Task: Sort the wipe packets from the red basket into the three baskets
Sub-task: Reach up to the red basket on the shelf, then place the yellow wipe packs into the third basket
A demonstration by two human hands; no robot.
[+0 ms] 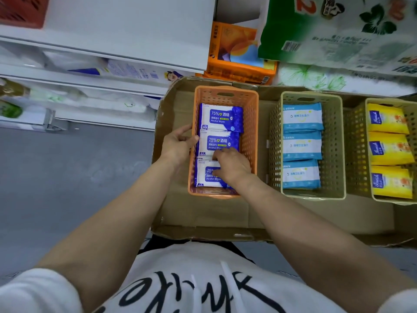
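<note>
Orange basket (251, 123): left hand (177, 143) grips rim; right hand (232, 164) presses blue packets (220, 143).

Both bare forearms reach forward to the orange basket (252, 132). The left hand (177, 143) sits at the basket's left wall, fingers curled over its rim, thumb outside. The right hand (232, 166) is inside the basket, knuckles up, fingers bent and pressing down on the nearest and middle packets there.
</note>
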